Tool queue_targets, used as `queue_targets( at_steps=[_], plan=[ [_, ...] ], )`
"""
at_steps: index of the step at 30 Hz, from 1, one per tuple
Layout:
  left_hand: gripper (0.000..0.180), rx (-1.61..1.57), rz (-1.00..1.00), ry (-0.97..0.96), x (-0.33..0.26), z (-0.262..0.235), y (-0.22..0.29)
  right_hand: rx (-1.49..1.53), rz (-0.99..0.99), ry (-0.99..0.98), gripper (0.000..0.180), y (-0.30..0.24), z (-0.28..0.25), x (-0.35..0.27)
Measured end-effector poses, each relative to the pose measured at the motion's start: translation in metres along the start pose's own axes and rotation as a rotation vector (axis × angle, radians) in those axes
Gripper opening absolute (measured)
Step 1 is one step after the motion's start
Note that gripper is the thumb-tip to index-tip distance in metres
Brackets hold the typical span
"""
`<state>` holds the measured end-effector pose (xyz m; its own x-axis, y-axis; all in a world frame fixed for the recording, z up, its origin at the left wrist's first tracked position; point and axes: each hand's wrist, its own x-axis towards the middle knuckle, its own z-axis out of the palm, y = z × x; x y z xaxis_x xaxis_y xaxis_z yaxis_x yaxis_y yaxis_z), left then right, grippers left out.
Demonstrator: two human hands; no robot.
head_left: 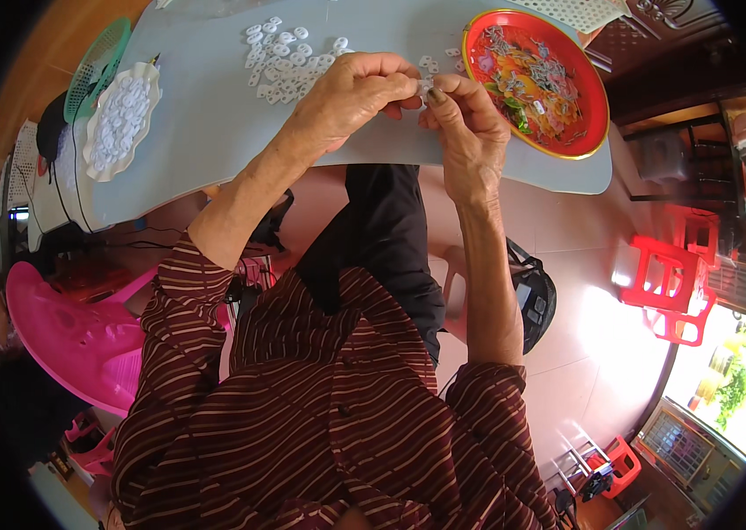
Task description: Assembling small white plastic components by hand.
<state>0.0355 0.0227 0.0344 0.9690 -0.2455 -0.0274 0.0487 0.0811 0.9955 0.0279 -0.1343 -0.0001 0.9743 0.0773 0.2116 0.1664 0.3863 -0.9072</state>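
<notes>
Over the front part of the grey table [205, 132], my two hands meet at their fingertips. Between the thumb and fingers of my left hand [351, 95] is a small white plastic piece [424, 86]. My right hand [472, 119] pinches at the same piece from the other side, and its fingers partly cover it. Whether a metal part is also between the fingers is too small to tell. Beyond my left hand lies a loose spread of white plastic pieces [280, 62], rounded and with small holes. A few more white pieces [429, 64] lie just beyond the fingertips.
On the right stands a red, gold-rimmed round tray [598, 110] with flower decoration and many small metal parts [558, 75]. At left are a scalloped white dish [155, 93] heaped with white pieces and a green mesh basket [104, 62]. Pink chair [73, 336] and red stools [664, 274] stand around.
</notes>
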Motion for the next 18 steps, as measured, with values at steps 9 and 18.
queue_targets(
  at_steps=[9, 18],
  plan=[
    [0.019, -0.141, -0.056, 0.012, 0.0024, -0.0017, -0.0003, -0.093, -0.047, 0.003, 0.016, -0.0023, 0.0038, -0.0027],
    [0.018, -0.161, -0.087, -0.004, 0.0014, -0.0019, 0.0039, -0.103, -0.049, 0.002, 0.018, -0.0017, 0.0054, -0.0022]
  ],
)
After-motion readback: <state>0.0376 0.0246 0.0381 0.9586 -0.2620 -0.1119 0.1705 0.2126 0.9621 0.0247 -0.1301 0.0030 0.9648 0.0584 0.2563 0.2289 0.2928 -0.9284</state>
